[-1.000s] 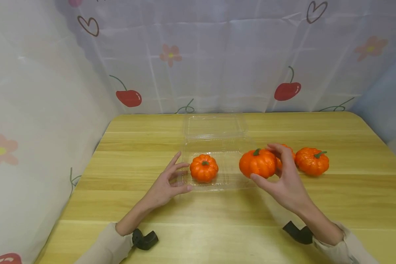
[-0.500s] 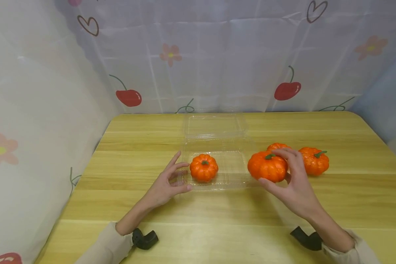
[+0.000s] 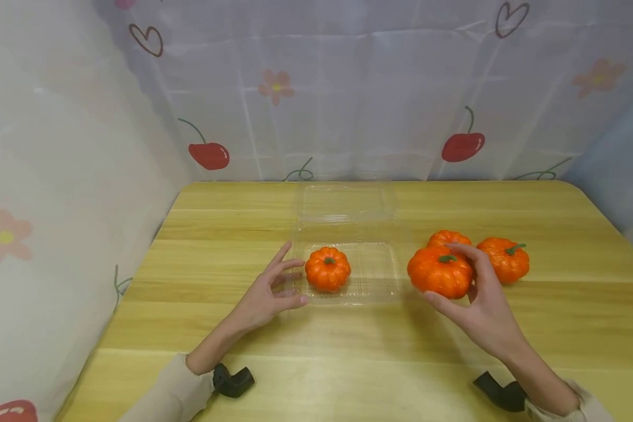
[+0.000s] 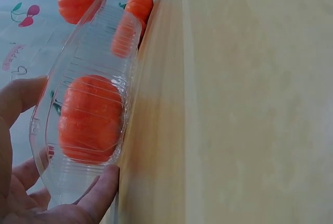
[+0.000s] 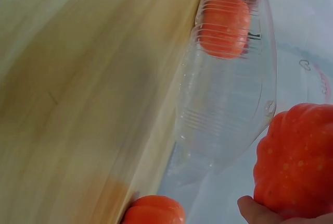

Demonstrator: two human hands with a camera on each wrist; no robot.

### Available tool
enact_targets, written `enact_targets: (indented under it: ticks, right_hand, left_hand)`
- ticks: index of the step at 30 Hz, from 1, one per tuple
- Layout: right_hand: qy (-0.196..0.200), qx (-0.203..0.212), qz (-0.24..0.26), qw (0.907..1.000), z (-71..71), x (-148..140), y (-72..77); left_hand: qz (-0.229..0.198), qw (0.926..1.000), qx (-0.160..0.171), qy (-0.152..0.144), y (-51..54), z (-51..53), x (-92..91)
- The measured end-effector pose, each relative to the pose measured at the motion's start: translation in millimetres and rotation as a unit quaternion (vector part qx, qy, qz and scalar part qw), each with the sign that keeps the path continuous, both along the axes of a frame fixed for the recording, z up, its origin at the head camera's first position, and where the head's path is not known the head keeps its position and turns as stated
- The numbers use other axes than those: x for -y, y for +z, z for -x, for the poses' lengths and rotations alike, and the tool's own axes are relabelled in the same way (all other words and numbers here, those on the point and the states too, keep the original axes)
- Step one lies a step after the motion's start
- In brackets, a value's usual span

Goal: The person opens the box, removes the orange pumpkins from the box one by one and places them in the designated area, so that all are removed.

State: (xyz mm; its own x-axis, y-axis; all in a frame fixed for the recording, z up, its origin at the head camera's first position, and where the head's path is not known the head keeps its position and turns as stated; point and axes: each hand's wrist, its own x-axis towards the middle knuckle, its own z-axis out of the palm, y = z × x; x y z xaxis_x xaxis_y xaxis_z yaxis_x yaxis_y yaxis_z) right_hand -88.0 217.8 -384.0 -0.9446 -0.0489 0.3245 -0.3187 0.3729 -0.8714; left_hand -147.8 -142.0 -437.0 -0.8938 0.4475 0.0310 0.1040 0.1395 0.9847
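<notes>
A clear plastic clamshell box (image 3: 371,278) stands with its lid (image 3: 345,200) folded back in the head view. One orange pumpkin (image 3: 328,269) sits in the left part of its base. My left hand (image 3: 261,299) holds the box's left end, thumb at the front corner; the left wrist view shows its thumb (image 4: 23,96) and a finger on the plastic. Just past the box's right end, my right hand (image 3: 487,310) grips another pumpkin (image 3: 438,272) between thumb and fingers. That pumpkin is raised above the table, stem up, and its underside (image 5: 299,159) shows in the right wrist view.
Two more pumpkins lie on the wooden table (image 3: 348,363) at the right: one pumpkin (image 3: 445,237) partly behind the held one, the other pumpkin (image 3: 506,261) further right. A printed curtain (image 3: 358,105) hangs behind the table's far edge.
My right hand has carried its pumpkin rightward and slightly nearer, from over the box's right part to past its end. The left hand and the pumpkin in the box have stayed put.
</notes>
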Motion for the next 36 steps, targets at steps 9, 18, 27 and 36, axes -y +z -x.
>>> enact_targets:
  ticks: [9, 18, 27, 36]
  right_hand:
    - [-0.01, -0.008, -0.04, 0.9991, -1.1, -7.2, -1.4]
    - [-0.039, 0.007, -0.08, 0.996, -4.7, -13.3, -4.7]
    - [-0.044, 0.005, -0.101, 0.9939, -7.2, -20.6, -7.6]
    - [-0.049, 0.0, -0.11, 0.9928, -6.4, -32.4, -12.7]
  left_hand:
    - [-0.002, 1.0, -0.002, 0.006, 0.5, -0.1, 0.5]
    - [0.007, 0.9995, 0.007, 0.031, 3.1, -2.4, -3.5]
    - [0.008, 0.9992, 0.018, 0.035, 2.1, -3.0, -5.3]
    - [0.011, 0.9994, 0.009, 0.031, 1.2, -0.4, -4.5]
